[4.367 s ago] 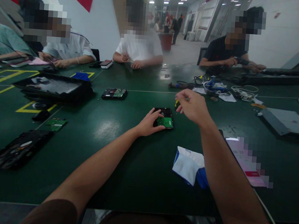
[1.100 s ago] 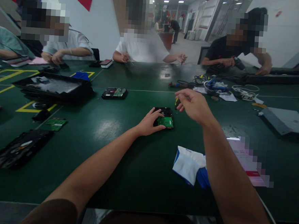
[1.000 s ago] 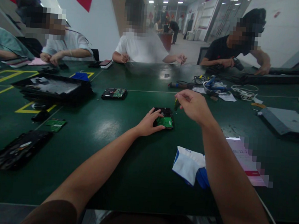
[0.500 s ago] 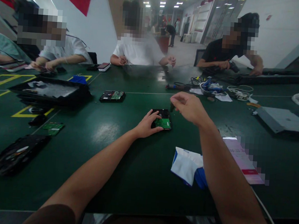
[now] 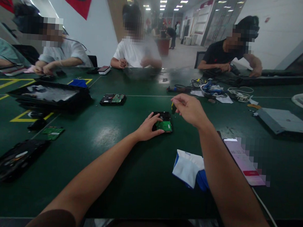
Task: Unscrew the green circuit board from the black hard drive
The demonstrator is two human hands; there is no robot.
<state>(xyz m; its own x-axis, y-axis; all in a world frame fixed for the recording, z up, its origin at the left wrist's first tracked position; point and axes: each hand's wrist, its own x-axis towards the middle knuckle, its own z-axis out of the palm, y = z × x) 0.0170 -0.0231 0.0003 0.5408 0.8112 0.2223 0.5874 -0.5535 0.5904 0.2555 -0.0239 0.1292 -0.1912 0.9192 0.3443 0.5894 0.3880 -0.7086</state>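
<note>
A black hard drive [image 5: 163,121] with a green circuit board on top lies on the dark green table [image 5: 127,167]. My left hand [image 5: 147,127] rests on its left edge, fingers curled against it, holding it still. My right hand [image 5: 189,109] hovers just right of and above the drive, fingers pinched round a small dark screwdriver with a yellow-and-black handle [image 5: 173,108] that points down at the drive's far right corner.
A white-and-blue bag [image 5: 189,168] and a phone [image 5: 244,161] lie near my right arm. Another drive [image 5: 113,99], a black tray [image 5: 49,94], a loose green board [image 5: 53,132] and a dismantled unit [image 5: 13,159] lie to the left. Cables and tools [image 5: 212,90] lie beyond. Several people work across the table.
My right hand has shifted slightly left, bringing the screwdriver nearer the drive's far corner. The camera view has tilted a little. My left hand stays on the drive.
</note>
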